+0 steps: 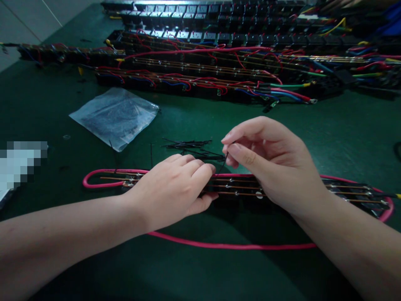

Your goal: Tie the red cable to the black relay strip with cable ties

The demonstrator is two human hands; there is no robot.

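Note:
A long black power strip (235, 187) with bare copper rods and solder joints lies across the table in front of me. A thick red cable (232, 246) runs along its far edge and loops round its left end, and another stretch curves on the near side. My left hand (177, 184) is closed over the middle of the strip, fingers on the far side and thumb on the near side. My right hand (275, 163) pinches a thin black cable tie (222, 165) just above the strip's far edge. Further left, two tie tails stand up by the strip.
Loose black cable ties (189, 144) lie just beyond the strip. A clear plastic bag (117, 117) with dark contents sits behind on the left. Several more wired strips (175, 79) fill the back of the green table (194, 276). A blurred-out pale item (19, 167) is at the left edge.

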